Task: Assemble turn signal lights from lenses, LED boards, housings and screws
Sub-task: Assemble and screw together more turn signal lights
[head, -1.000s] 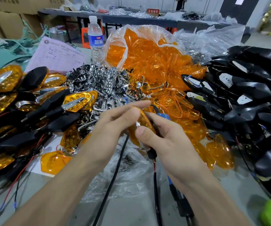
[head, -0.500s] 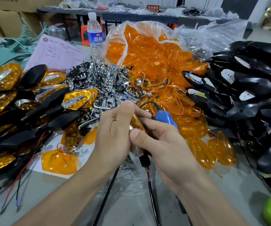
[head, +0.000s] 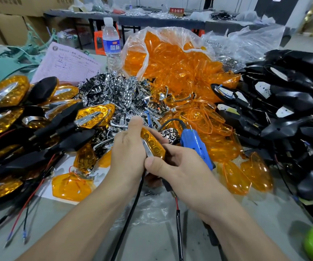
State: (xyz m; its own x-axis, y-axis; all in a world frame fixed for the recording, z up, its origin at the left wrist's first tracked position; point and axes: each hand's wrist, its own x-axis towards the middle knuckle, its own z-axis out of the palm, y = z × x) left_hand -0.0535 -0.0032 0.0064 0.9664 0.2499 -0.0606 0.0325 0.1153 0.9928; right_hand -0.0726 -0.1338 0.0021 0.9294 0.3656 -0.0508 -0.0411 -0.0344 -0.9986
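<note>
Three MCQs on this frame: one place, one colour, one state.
1. Relative to the lens bag, the bottle stands: A right; B left; C in front.
2. The tool by the right hand is: A red; B white; C blue.
3. The light is: A gripped by both hands; B lying loose; C in one hand alone.
Key: B, the bottle is left of the orange-filled bag; C, the tool's body is blue; A, the left hand and the right hand both curl round the light.
</note>
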